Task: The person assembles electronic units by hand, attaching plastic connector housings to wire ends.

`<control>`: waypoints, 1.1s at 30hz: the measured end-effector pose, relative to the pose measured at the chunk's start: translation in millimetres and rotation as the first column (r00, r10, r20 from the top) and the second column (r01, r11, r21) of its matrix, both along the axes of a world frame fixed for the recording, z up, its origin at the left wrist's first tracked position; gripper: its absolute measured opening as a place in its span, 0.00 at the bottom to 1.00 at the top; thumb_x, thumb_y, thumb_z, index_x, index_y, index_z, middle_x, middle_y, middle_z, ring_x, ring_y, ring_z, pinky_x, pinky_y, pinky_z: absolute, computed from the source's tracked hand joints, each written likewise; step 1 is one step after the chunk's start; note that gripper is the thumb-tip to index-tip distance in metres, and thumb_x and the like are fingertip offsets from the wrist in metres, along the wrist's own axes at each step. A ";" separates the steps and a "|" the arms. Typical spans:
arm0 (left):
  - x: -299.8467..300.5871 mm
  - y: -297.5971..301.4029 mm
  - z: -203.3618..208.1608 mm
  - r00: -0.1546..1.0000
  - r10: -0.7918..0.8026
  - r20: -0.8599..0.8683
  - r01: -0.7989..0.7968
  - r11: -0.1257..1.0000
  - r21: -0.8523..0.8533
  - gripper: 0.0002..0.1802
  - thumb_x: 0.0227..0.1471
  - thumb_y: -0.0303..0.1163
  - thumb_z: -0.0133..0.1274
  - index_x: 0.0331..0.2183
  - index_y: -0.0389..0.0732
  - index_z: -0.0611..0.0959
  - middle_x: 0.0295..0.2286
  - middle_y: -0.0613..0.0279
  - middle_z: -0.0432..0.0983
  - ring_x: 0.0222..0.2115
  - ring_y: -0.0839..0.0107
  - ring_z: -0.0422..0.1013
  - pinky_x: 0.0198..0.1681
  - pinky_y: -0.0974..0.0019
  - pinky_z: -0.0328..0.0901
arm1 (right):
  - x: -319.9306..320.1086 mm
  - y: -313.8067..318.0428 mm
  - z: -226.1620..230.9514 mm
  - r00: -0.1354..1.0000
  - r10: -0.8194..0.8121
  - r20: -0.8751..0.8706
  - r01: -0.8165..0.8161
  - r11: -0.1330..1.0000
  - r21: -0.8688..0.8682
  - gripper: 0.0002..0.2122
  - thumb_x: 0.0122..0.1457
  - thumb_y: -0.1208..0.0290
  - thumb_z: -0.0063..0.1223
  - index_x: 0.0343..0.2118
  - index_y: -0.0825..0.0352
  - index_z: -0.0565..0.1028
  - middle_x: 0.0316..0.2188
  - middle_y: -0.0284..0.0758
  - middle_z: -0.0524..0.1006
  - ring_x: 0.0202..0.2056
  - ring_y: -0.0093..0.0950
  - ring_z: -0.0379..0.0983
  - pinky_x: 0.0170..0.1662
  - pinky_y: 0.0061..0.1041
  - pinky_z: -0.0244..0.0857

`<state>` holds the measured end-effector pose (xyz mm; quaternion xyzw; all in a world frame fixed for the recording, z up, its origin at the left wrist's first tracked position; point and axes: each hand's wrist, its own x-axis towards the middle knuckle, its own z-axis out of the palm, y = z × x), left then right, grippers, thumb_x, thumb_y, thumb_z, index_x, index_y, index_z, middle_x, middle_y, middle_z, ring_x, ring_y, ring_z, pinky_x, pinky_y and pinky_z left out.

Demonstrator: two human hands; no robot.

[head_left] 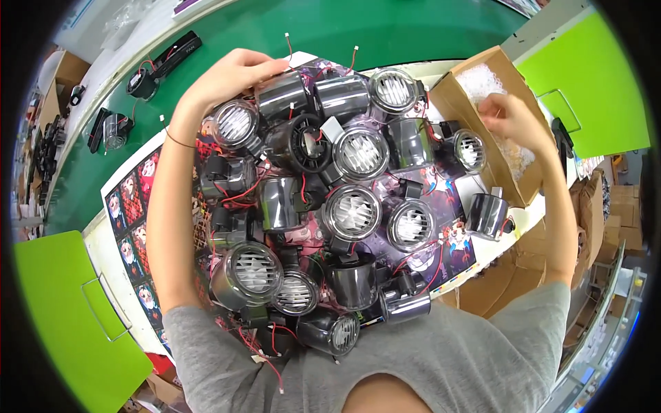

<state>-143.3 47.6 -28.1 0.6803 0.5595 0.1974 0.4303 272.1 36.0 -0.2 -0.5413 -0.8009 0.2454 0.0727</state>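
Many small fan units in clear smoky plastic housings, with slatted round fronts and red-black wires, lie heaped before me. My left hand [248,71] reaches over the far left of the heap, its fingers stretched against the top of a dark cylindrical housing [282,94]; some fingers are hidden. At the right, my right hand [508,118] is over an open cardboard box [451,88] holding small translucent parts [480,82]. Its fingers are curled together, and what they hold, if anything, cannot be made out. Nearest it among the units is one with a round slatted face [470,152].
Under the heap lies a printed picture sheet [131,196] on a white table. A green mat [441,27] stretches behind, with loose fan units [116,131] and a black bar-shaped part [177,54] at left. Bright green panels [62,310] stand at both sides. Cardboard boxes [509,265] are below right.
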 end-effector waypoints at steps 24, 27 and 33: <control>-2.1 2.6 -6.3 0.762 0.192 0.618 -0.185 0.980 -0.077 0.14 0.48 0.32 0.48 0.36 0.33 0.75 0.27 0.62 0.73 0.33 0.72 0.71 0.38 0.76 0.63 | -3.1 5.0 28.2 0.940 -0.241 -0.242 0.288 0.939 0.186 0.05 0.46 0.74 0.49 0.23 0.71 0.70 0.20 0.33 0.73 0.21 0.16 0.67 0.26 0.14 0.62; -3.7 2.7 -2.5 0.760 0.179 0.625 -0.194 0.980 -0.045 0.15 0.49 0.32 0.46 0.38 0.33 0.75 0.29 0.60 0.73 0.34 0.71 0.71 0.40 0.74 0.63 | -30.2 10.1 46.8 0.889 -0.079 -0.451 0.188 0.961 0.203 0.06 0.49 0.71 0.49 0.22 0.68 0.70 0.20 0.29 0.71 0.23 0.15 0.67 0.28 0.13 0.61; 5.7 -6.4 11.6 0.847 0.103 0.522 -0.184 0.977 0.106 0.16 0.49 0.31 0.46 0.39 0.33 0.74 0.29 0.58 0.75 0.31 0.74 0.72 0.38 0.75 0.65 | -134.4 30.6 72.5 0.611 -0.045 -0.790 -0.053 0.994 -0.098 0.03 0.46 0.77 0.54 0.24 0.70 0.73 0.22 0.35 0.75 0.24 0.22 0.72 0.31 0.18 0.67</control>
